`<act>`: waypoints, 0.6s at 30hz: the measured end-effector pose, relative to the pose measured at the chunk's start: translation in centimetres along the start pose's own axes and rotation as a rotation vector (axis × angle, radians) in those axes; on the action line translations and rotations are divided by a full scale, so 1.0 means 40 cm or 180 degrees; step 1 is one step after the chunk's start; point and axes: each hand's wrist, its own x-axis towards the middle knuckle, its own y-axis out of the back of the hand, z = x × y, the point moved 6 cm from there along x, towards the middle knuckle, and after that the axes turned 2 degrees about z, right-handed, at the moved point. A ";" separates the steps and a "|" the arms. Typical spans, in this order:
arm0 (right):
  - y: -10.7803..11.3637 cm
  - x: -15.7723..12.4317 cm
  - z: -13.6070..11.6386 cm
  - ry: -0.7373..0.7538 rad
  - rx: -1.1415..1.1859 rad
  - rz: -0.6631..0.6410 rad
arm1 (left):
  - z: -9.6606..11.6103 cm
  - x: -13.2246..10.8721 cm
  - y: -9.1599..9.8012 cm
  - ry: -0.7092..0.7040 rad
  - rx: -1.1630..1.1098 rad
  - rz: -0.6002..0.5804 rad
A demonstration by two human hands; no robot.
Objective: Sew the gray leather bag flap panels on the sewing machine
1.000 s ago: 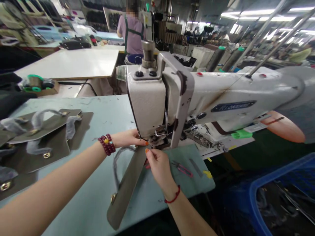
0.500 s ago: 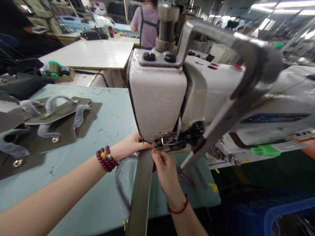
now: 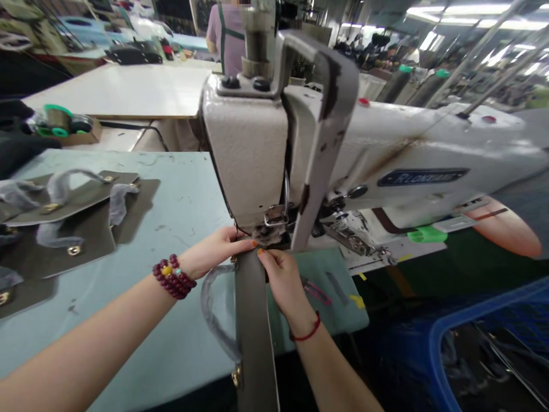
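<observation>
A grey-brown leather panel (image 3: 254, 320) with a wrapped handle (image 3: 211, 312) runs from the table's front edge up under the head of a white sewing machine (image 3: 251, 154). My left hand (image 3: 214, 250) pinches the panel's top left corner beside the presser foot (image 3: 274, 220). My right hand (image 3: 283, 280) grips the panel's right edge just below the needle area, fingers closed on it. Both thumbs nearly meet at the foot.
Several finished panels (image 3: 77, 229) with wrapped handles lie stacked on the pale blue table (image 3: 180, 194) to the left. Pink snips (image 3: 315, 290) rest right of my hand. A blue bin (image 3: 484, 355) sits low right. A person in an apron (image 3: 229, 34) stands beyond a white table (image 3: 124, 91).
The panel has swung from a diagonal to straight up and down under the foot. Both hands stayed pinched at its top end.
</observation>
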 end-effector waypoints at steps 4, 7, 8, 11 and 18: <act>0.009 -0.006 -0.006 0.0089 -0.0131 -0.0004 | -0.013 -0.003 -0.002 0.0070 0.0165 -0.0132; 0.016 -0.008 -0.015 0.0170 -0.0234 -0.0031 | -0.015 -0.004 -0.004 0.0031 0.0213 -0.0049; 0.017 -0.008 -0.017 0.0189 -0.0271 -0.0048 | -0.015 -0.005 -0.006 0.0028 0.0208 -0.0019; 0.017 -0.007 -0.018 0.0214 -0.0352 -0.0119 | -0.015 -0.009 -0.010 0.0047 0.0083 0.0036; 0.020 -0.002 -0.020 0.0184 -0.0422 -0.0262 | -0.016 -0.012 -0.007 -0.0024 0.0121 0.0145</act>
